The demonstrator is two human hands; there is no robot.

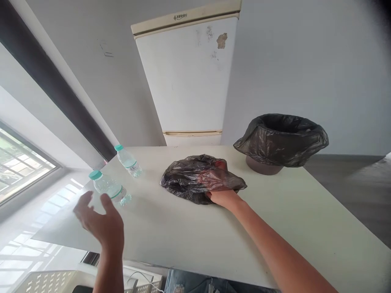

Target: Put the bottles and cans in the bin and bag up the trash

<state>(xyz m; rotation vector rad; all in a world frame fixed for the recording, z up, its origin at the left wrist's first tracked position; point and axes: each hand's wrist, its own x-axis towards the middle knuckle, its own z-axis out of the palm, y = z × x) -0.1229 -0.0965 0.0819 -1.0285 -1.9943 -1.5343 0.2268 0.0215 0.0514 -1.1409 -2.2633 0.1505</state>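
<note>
A crumpled black plastic bag lies on the white table. My right hand grips the bag at its near right side, and the thin film covers most of its fingers, which show reddish through it. At the left, my left hand is raised with fingers apart and nothing in it. Just beyond that hand is a clear plastic bottle with a green cap. A second clear bottle, also green-capped, stands farther back. Both bottles look tilted in this wide view.
At the back right of the table stands a brown bin lined with a black bag folded over its rim. Behind the table is a white fridge. A white plastic basket sits below the near left edge, by the window.
</note>
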